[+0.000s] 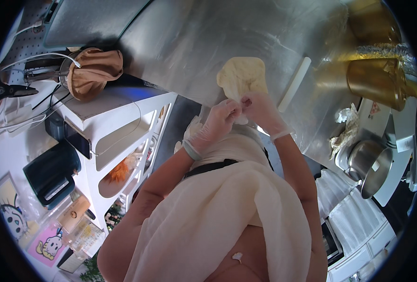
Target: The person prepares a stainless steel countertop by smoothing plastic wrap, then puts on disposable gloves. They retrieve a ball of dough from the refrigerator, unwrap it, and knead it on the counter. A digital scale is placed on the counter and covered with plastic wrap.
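Note:
A flat, rounded sheet of pale dough (243, 72) lies on the stainless steel worktop (187, 46), near its front edge. Thin clear plastic seems to cover it and gathers toward me. My left hand (219, 118), in a transparent disposable glove, pinches this gathered end with its fingertips. Right beside it, my right hand (263, 109) wears the same sort of glove and grips the bunched material with curled fingers. Exactly how the end is folded is hidden by the fingers. To the right of the dough rests a white rolling pin (295, 84), touched by neither hand.
Gold-coloured containers (374, 83), a crumpled cloth or paper (347, 127) and a steel bowl (370, 169) stand at the right. On the left, a white shelf unit (123, 141) carries a phone (78, 139), a dark jug (51, 172) and cables beside brown cloth (95, 74).

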Motion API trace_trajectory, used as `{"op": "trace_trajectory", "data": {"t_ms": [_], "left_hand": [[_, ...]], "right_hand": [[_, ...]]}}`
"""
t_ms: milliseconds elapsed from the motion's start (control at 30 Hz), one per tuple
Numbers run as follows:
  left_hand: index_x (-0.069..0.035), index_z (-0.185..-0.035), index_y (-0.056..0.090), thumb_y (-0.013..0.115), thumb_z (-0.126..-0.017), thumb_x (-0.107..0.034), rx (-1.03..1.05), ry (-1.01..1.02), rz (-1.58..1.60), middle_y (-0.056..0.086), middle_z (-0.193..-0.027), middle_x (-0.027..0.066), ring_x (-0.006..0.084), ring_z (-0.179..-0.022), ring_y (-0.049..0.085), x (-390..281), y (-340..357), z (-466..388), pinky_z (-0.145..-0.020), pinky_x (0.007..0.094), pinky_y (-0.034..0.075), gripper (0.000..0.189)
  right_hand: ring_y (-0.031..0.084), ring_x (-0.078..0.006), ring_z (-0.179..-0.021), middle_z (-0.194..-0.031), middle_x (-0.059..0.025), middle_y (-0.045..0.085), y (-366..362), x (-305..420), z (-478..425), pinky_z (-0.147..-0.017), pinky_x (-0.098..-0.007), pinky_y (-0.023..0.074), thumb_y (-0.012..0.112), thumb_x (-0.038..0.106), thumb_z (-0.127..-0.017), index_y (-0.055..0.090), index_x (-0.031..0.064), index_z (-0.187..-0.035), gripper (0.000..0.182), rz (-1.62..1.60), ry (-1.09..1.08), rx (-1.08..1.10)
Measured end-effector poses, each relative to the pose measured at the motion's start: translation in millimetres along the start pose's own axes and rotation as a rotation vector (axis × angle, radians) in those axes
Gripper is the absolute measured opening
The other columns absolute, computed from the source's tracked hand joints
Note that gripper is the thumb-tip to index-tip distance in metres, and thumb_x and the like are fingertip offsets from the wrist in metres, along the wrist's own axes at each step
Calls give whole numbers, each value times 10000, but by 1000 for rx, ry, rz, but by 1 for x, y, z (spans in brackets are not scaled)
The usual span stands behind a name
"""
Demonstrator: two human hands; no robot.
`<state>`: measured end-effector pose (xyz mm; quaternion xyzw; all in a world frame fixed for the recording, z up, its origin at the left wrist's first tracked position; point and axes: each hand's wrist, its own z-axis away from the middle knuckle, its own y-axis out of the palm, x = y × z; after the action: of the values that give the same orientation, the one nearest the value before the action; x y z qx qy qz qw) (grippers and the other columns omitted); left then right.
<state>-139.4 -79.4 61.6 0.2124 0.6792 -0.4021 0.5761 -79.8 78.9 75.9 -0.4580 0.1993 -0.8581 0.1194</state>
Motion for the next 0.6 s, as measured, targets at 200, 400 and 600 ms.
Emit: {"op": "trace_trajectory", "data": {"t_ms": [200, 400, 600], "left_hand": [[-27, -839, 541, 563, -796, 52, 63, -75, 41, 567, -745, 105, 255, -676, 573, 1, -3, 5, -635, 296, 459, 93], [-25, -830, 550, 572, -787, 52, 70, -62, 41, 585, -756, 94, 227, -691, 587, 8, -5, 6, -643, 280, 462, 91], [-21, -880, 592, 586, -816, 6, -18, -174, 72, 603, -785, 72, 171, -716, 593, 7, -10, 7, -680, 275, 470, 70]], "right_hand": [[578, -204, -619, -664, -128, 596, 7, -12, -5, -581, -333, 443, 582, 117, -736, 592, -17, -730, 134, -71, 70, -103], [579, -213, -588, -656, -134, 600, 20, -29, 0, -555, -325, 442, 568, 82, -748, 588, -17, -739, 102, -186, 22, -385], [574, -212, -571, -642, -120, 597, 23, -22, 11, -553, -316, 455, 607, 78, -729, 580, -9, -721, 91, -79, -133, -459]]}}
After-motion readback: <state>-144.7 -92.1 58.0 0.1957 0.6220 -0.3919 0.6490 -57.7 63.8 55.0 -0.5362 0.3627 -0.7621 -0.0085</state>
